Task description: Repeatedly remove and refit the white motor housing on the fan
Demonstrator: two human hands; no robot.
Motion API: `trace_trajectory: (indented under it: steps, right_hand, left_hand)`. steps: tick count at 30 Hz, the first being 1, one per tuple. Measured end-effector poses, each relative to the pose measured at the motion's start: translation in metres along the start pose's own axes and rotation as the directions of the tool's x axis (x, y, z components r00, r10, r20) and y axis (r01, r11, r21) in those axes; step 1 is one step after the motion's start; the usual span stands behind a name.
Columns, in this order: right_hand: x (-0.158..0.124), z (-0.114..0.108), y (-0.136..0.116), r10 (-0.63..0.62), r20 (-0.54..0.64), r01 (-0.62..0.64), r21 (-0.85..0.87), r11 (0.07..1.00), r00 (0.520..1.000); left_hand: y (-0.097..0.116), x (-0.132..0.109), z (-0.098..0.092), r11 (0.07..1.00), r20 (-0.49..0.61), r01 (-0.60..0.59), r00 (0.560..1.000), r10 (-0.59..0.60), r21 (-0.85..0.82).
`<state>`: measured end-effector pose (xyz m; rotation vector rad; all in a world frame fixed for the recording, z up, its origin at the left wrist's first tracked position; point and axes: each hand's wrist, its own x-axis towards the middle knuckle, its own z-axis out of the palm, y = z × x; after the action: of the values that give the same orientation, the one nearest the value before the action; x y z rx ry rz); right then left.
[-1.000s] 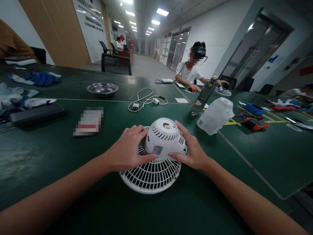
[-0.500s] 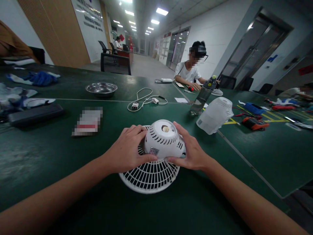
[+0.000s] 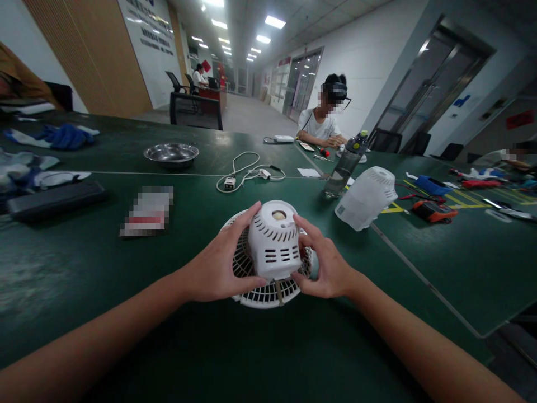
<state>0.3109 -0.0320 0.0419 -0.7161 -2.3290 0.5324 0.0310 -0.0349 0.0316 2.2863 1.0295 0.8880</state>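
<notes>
A white fan head (image 3: 277, 246) with a slotted motor housing rests in front of me, its round grille (image 3: 268, 296) facing down toward the table. My left hand (image 3: 222, 257) grips the housing from the left, thumb low and fingers up along its side. My right hand (image 3: 325, 260) holds the opposite side, with the index finger near the top rim and the thumb at the lower edge. The housing's row of vent slots faces me. On its top is a round opening with a pale part inside. Parts of the grille are hidden behind the housing and my hands.
Beyond my right hand stand a translucent white plastic container (image 3: 364, 198) and a tilted bottle (image 3: 346, 165). A cable (image 3: 251, 173), a metal bowl (image 3: 171, 154), a dark case (image 3: 56, 200) and an orange multimeter (image 3: 434, 211) lie around. Another person (image 3: 321, 123) sits across the green table (image 3: 176, 347).
The fan head has been turned between my hands, so its vent slots and a grille clip now face me instead of the label. Across the table, the other person's hands have come together.
</notes>
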Motion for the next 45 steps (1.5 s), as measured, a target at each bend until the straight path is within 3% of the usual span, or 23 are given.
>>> trace_trajectory:
  steps: [5,10,25,31,38,45]
  right_hand:
    - [0.002,-0.001,-0.006,0.072,0.036,-0.073,0.034,0.997,0.997]
    - [0.003,-0.001,-0.007,0.11,0.027,-0.111,0.063,0.992,0.994]
    - [0.003,-0.007,-0.009,0.119,0.084,-0.125,0.066,0.99,0.989]
    - [0.003,-0.006,-0.01,0.115,0.114,-0.123,0.065,0.99,0.987]
    - [0.002,-0.012,-0.001,0.094,0.08,-0.089,-0.069,0.994,0.992]
    - [-0.001,-0.027,0.019,0.058,-0.079,-0.074,-0.218,0.973,0.995]
  left_hand:
    - [0.003,-0.001,0.01,0.997,-0.077,-0.063,0.995,0.066,0.04]
    - [0.006,0.001,0.007,0.992,-0.093,-0.1,0.99,0.107,0.078]
    - [0.006,0.004,-0.005,0.986,0.017,-0.119,0.993,0.118,0.113]
    - [0.001,0.004,-0.005,0.988,0.044,-0.064,0.997,0.058,0.144]
    - [-0.02,0.001,-0.002,0.964,0.025,-0.142,0.99,0.14,0.226]
    - [-0.031,-0.001,0.0,0.94,-0.007,-0.231,0.971,0.24,0.25]
